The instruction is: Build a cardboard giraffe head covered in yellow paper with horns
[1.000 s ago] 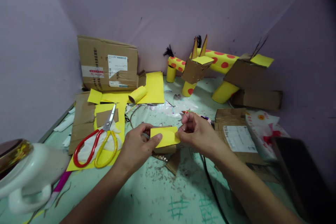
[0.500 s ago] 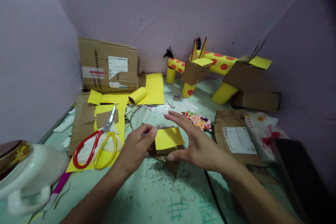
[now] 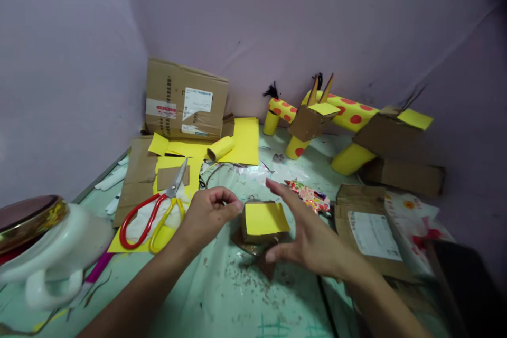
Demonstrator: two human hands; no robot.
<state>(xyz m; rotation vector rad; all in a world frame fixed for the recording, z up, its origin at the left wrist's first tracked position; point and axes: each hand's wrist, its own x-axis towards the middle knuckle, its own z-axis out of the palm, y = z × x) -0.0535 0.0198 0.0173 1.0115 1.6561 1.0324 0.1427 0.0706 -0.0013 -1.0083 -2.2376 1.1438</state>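
A small cardboard box [image 3: 250, 238] with a yellow paper piece [image 3: 266, 219] on its top sits on the table in front of me. Just left of it is my left hand [image 3: 212, 215], its fingers curled and the thumb close to the index finger. Whatever may be between those fingertips is too small or hidden to make out. My right hand [image 3: 307, 240] is open at the box's right side, thumb and fingers spread apart. A brown scrap [image 3: 266, 266] lies by the box's near side, among scattered crumbs.
Scissors [image 3: 174, 190] with red and yellow handles lie on yellow paper at left, near a white mug [image 3: 91, 227]. Behind stand spotted paper-tube animals [image 3: 311, 122], a carton [image 3: 198, 100] and a yellow tube [image 3: 221, 148]. Flattened cardboard [image 3: 356, 195] and a dark object [image 3: 463, 280] are at right.
The view has shifted, so things appear farther right and mostly lower. My left hand has come away from the box's left edge. My right hand stays spread beside the box.
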